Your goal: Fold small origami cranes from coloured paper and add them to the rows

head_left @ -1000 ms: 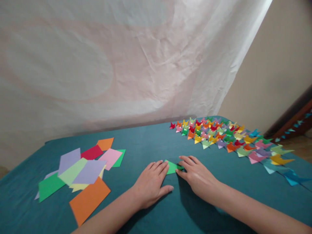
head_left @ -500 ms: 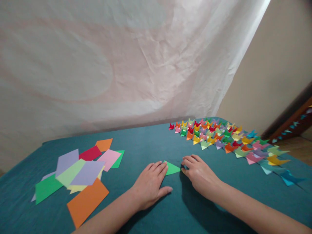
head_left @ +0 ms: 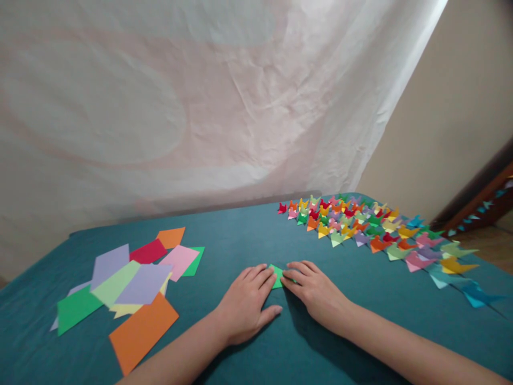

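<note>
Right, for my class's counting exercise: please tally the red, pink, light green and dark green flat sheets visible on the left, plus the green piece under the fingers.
Red sheet: 1
Pink sheet: 1
Light green sheet: 1
Dark green sheets: 2
Green piece: 1
Total: 6

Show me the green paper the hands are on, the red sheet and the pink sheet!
Green paper (head_left: 278,278): head view, on its uncovered part.
Red sheet (head_left: 148,251): head view, middle of its visible face.
Pink sheet (head_left: 181,261): head view, middle of its face.
</note>
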Action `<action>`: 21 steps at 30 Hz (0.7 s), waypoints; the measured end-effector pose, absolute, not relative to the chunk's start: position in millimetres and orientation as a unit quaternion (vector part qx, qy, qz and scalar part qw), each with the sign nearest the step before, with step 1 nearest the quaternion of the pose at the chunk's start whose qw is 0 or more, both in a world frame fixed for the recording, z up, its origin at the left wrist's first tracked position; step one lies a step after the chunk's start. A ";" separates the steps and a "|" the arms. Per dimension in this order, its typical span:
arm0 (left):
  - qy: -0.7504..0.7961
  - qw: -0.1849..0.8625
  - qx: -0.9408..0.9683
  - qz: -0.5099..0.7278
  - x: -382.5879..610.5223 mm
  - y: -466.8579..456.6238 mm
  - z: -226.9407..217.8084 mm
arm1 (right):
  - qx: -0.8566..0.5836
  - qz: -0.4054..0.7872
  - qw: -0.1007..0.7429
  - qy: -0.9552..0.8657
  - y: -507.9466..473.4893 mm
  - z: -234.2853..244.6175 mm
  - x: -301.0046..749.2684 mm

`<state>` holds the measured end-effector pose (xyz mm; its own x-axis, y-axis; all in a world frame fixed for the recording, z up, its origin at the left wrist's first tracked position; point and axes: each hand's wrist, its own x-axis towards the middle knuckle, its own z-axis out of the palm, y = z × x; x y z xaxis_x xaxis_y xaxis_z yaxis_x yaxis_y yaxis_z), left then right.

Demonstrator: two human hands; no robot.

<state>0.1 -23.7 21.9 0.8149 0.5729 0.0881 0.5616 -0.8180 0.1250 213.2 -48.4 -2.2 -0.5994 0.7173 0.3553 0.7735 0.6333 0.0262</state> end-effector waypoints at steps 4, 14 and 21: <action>0.258 0.030 0.961 0.093 -0.3 -24.8 19.7 | -0.420 -0.085 0.157 -0.890 -48.1 -1.1 212.3; 0.253 0.002 0.963 0.095 3.0 -25.8 21.7 | -0.420 -0.089 0.153 -0.890 -48.7 2.8 209.6; 0.266 -0.004 0.959 0.097 2.1 -25.4 25.1 | -0.419 -0.080 0.150 -0.892 -48.2 2.9 209.6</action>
